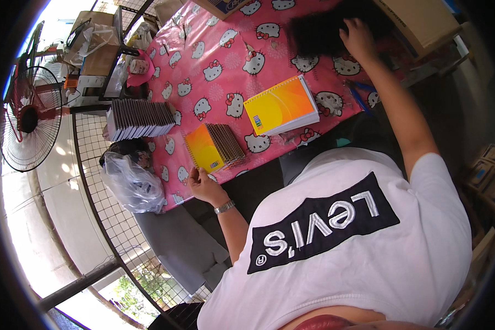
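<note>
My left hand [204, 187] is by the near edge of the table, its loosely bent fingers apart beside a stack of yellow-orange spiral notebooks [206, 147]. The fingertips come close to the lowest corner of that stack; whether they touch it is unclear. My right hand [359, 41] reaches to the far right, onto a dark heap of fine, black, wiry-looking pieces [319, 30]. Its fingers are bent and apart, and I make out nothing between them. A second, neater stack of yellow-orange spiral notebooks [280, 104] lies between my hands.
A pink patterned cloth [214, 93] covers the table. More spiral-bound books [140, 119] stand in a row at the left edge, above a clear plastic bag [132, 184]. Blue-handled pliers [359, 99] lie at right. Cardboard boxes [423, 25] stand at the back; a fan [30, 118] is at left.
</note>
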The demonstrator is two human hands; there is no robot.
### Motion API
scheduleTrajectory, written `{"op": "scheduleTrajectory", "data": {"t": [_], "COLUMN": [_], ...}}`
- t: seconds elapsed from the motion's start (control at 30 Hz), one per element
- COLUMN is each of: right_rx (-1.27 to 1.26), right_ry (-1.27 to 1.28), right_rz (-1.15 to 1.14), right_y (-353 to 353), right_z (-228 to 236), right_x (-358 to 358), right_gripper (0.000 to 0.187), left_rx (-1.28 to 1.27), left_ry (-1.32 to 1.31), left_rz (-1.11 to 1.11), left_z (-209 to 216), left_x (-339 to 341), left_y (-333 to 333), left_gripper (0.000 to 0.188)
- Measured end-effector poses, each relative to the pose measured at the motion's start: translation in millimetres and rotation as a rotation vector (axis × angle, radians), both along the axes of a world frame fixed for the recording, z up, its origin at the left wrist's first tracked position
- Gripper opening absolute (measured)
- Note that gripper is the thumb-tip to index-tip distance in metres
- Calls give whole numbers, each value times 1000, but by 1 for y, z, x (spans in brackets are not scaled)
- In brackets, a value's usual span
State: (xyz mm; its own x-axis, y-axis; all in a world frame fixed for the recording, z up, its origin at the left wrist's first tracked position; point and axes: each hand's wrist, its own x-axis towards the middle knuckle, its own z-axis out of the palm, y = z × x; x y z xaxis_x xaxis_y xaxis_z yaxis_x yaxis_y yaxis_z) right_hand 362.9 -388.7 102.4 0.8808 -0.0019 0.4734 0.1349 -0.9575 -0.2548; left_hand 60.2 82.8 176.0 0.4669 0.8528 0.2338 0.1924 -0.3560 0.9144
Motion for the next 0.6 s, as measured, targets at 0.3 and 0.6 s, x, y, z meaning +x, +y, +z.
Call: {"op": "scheduleTrajectory", "data": {"t": [0.3, 0.6], "right_rx": [-32, 905], "right_ry": [227, 172], "right_rz": [-145, 128], "right_y": [14, -11], "right_z": [-22, 26], "right_x": [46, 44], "right_gripper": [26, 40], "left_rx": [-27, 602], "left_ry": [-46, 64], "left_rz": [75, -158], "left_z": [-17, 24], "left_x": [7, 33], "left_y": [-5, -46], "left_gripper": [20, 24]}}
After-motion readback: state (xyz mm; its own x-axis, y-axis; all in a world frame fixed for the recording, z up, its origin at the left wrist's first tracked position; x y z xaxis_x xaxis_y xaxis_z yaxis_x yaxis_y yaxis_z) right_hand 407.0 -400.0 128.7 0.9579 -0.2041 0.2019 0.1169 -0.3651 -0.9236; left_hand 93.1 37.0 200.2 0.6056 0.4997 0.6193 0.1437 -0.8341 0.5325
